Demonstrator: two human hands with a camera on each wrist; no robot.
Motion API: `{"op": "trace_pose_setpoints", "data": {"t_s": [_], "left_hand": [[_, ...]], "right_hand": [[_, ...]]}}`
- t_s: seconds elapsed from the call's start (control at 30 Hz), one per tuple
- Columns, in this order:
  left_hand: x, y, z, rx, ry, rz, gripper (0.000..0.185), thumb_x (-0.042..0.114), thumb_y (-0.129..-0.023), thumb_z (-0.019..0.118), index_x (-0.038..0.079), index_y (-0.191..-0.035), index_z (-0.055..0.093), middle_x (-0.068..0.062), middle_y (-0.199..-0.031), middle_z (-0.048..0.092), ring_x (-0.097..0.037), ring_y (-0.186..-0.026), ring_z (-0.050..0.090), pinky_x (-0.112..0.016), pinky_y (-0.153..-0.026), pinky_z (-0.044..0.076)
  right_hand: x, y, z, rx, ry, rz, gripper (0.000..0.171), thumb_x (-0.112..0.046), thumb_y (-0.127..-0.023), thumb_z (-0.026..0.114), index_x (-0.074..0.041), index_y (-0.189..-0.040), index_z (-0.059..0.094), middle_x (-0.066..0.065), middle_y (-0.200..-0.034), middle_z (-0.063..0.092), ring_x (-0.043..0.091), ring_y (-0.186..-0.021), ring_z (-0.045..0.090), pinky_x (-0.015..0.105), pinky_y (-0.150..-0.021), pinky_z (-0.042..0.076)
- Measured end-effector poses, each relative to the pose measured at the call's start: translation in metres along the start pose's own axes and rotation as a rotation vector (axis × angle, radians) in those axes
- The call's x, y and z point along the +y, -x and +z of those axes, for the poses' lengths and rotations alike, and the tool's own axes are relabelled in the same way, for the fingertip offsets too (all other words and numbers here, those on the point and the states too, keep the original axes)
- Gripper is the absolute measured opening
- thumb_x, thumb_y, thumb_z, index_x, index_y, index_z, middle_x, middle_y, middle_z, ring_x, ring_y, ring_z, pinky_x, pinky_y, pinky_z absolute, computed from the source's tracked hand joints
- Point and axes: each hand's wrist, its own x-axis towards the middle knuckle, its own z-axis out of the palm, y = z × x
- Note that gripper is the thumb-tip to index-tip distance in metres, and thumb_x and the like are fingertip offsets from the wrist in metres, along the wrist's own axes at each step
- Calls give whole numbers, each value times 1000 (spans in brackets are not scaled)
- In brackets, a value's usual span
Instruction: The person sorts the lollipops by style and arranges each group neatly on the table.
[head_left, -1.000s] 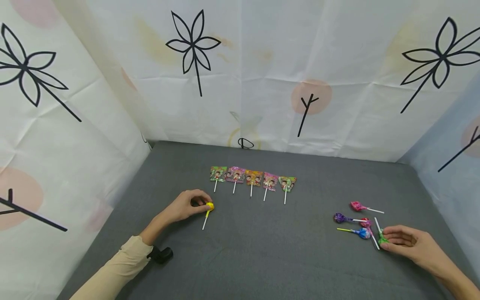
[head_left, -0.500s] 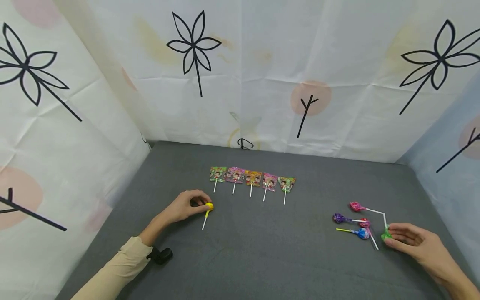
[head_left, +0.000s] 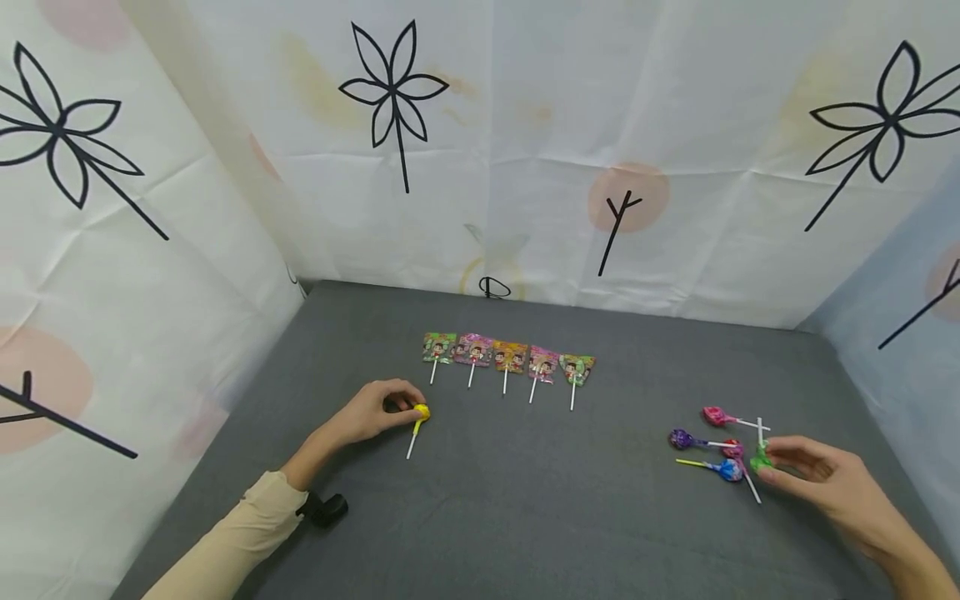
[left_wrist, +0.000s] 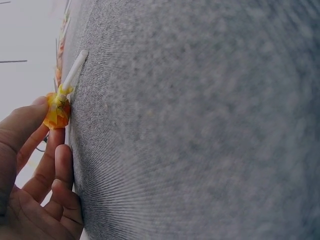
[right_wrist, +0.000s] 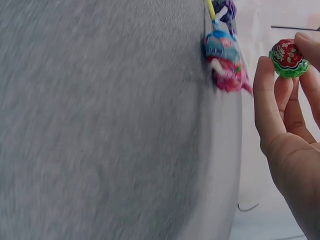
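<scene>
Pinching the green lollipop by its wrapped head, stick up, the right hand holds it just beside 4 loose lollipops. The left hand pinches the yellow lollipop flat on the grey mat, below a row of 5 flat-wrapped lollipops, seemingly lining it up.

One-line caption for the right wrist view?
Right hand pinches a green-wrapped lollipop beside other lollipops on grey cloth.

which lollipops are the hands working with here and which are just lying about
In hand:
- yellow lollipop, pinched by the left hand
- green lollipop, pinched by the right hand

Lying about:
- row of five flat lollipops
- cluster of round lollipops
- grey mat
</scene>
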Motion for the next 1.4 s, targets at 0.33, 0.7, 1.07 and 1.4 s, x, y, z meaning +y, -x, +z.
{"op": "trace_pose_setpoints", "data": {"t_s": [0.33,0.7,1.07,1.4], "left_hand": [[0,3,0,9,6,-4,16,19,-94,77,18,-109,74,7,-103,67,-14,-87,62,-33,-78,52],[0,3,-1,9,-2,-8,16,19,-94,77,17,-110,74,7,-104,67,-13,-88,62,-33,-78,52],[1,2,1,12,-17,18,16,16,-94,77,14,-108,73,5,-102,68,-13,-86,62,-34,-77,53],[4,2,1,-6,2,-5,15,18,-95,76,14,-109,73,4,-103,68,-15,-87,62,-33,-78,52]], "right_hand": [[-21,-16,12,-109,-120,-53,29,1,-97,68,9,-123,59,-4,-114,66,2,-103,64,24,-77,55],[-29,-31,30,-141,-160,-148,28,5,-97,66,11,-123,58,0,-116,65,6,-103,65,26,-77,55],[-36,-38,50,-231,-266,-120,29,3,-98,66,11,-125,58,2,-122,64,12,-105,68,31,-77,57],[-39,-47,68,-310,-366,-172,31,8,-93,68,18,-121,57,16,-112,64,25,-101,70,36,-79,57]]}}
